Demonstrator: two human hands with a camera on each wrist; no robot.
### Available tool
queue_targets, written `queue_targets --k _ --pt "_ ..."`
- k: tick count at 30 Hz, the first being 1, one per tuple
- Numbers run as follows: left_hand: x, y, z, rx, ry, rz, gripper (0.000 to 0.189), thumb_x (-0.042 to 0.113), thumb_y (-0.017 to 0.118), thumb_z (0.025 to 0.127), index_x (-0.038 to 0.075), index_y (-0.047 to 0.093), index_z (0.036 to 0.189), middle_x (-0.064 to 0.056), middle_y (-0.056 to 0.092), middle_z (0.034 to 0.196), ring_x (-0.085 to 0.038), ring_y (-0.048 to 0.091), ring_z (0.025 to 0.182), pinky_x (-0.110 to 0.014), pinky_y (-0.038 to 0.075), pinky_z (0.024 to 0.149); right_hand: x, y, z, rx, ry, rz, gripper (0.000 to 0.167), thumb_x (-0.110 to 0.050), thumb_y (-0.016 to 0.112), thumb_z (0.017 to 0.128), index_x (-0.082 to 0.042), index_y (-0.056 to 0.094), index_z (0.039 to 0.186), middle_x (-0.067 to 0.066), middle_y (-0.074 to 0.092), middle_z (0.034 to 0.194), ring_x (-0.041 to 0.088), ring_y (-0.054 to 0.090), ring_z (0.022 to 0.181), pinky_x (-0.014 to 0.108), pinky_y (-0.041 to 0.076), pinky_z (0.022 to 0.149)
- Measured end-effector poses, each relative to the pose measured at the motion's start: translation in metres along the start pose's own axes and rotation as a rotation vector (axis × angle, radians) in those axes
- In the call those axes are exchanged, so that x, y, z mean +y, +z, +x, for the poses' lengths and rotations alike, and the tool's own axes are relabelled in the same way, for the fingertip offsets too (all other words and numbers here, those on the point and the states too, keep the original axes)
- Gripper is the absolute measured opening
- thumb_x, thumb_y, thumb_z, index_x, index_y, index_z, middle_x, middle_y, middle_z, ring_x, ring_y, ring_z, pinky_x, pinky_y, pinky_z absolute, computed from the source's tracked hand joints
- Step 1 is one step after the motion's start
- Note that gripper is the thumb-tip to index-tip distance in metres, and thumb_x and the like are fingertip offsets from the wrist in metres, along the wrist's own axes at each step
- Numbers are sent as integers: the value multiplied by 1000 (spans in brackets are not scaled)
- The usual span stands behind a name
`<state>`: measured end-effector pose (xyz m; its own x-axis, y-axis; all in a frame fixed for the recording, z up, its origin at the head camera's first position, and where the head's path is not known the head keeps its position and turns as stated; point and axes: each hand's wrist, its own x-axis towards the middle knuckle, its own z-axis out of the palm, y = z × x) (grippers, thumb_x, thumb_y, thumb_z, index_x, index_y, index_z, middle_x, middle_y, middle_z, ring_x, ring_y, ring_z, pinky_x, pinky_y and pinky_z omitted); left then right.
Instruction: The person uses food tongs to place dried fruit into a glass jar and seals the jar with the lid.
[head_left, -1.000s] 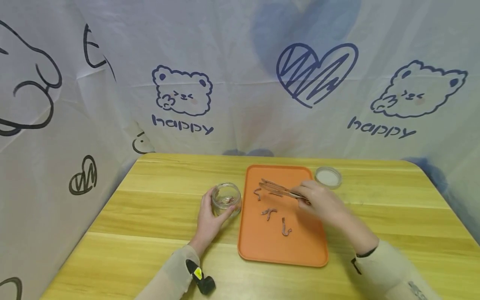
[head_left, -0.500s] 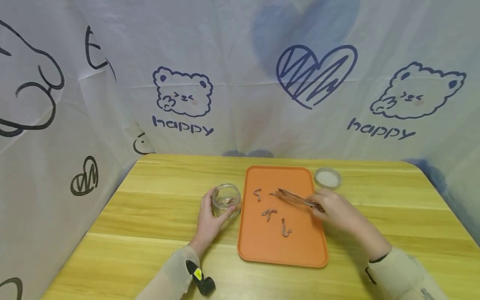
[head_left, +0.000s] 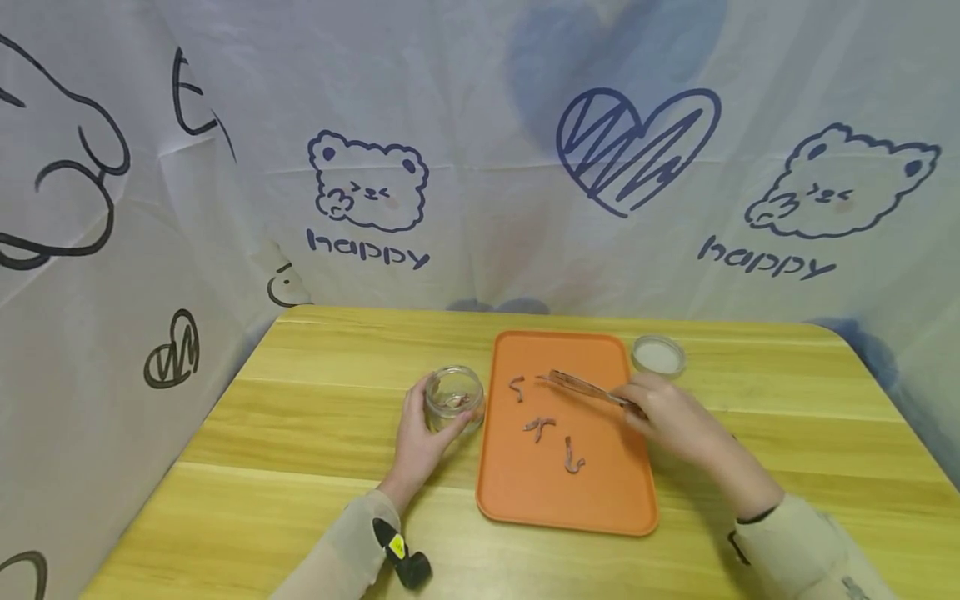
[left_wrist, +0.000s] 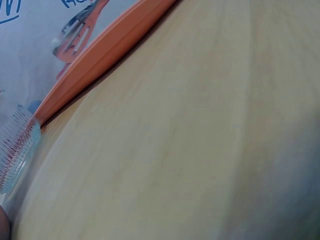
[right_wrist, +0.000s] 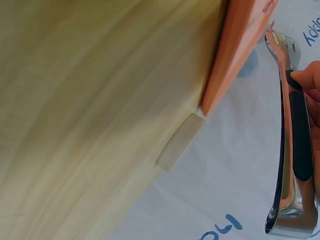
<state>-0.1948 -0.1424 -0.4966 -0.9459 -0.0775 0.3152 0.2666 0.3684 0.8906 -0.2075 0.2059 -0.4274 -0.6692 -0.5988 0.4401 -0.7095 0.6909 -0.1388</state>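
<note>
My left hand (head_left: 420,442) grips a clear glass jar (head_left: 455,400) left of the orange tray (head_left: 562,500); a small brownish piece lies inside the jar. My right hand (head_left: 667,417) holds metal tongs (head_left: 581,386) over the upper part of the tray. The tongs' slotted heads lie close together at a thin worm-like strip (head_left: 542,377), mostly hidden by them. Further brownish, curled worm-like strips (head_left: 573,458) lie on the tray. In the right wrist view the thumb presses the black grip (right_wrist: 301,135) of the tongs. The jar's ribbed side (left_wrist: 20,145) shows in the left wrist view.
A round, pale lid (head_left: 658,357) lies on the wooden table (head_left: 330,375) just right of the tray's upper corner. Behind the table hangs a white cloth (head_left: 480,208) printed with bears and hearts. A black device (head_left: 401,554) is strapped to the left sleeve.
My right hand has drawn the tongs rightward and slightly down, and their spread heads have closed together at the upper strip. My left hand and the jar have stayed in place.
</note>
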Motion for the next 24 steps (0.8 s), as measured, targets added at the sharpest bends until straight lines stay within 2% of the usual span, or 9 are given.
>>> queue_targets --k 7,9,10,18,24 --pt "8 1 -1 -5 -14 -14 81 24 81 77 5 36 142 -17 42 138 -32 39 128 -49 25 111 -13 -11 13 15 -6 -4 21 4 74 77 -1 70 97 7 62 87 17 57 77 31 53 63" --pt "8 1 -1 -9 -25 -26 82 24 81 77 5 36 143 -17 41 138 -32 39 128 -49 25 111 -17 -12 18 27 -19 -7 21 3 74 76 -1 70 97 6 62 87 17 57 77 30 53 63" --pt "2 2 -1 -8 -23 -26 83 26 82 77 7 36 143 -15 41 138 -31 39 128 -49 25 111 -20 -12 21 36 -28 -7 21 3 75 76 -1 70 96 6 62 86 17 56 76 30 53 62" --pt "-1 2 -1 -6 -13 -40 81 29 81 77 8 37 143 -15 41 139 -32 38 129 -49 25 111 -35 -4 44 127 -183 22 23 5 76 71 0 71 93 5 61 80 18 56 72 28 51 58" --pt "1 1 0 -6 -17 -32 84 31 82 76 7 37 142 -15 42 138 -31 39 128 -49 24 111 -48 0 59 143 -249 52 21 4 76 73 -2 71 93 3 59 79 16 54 71 25 49 57"
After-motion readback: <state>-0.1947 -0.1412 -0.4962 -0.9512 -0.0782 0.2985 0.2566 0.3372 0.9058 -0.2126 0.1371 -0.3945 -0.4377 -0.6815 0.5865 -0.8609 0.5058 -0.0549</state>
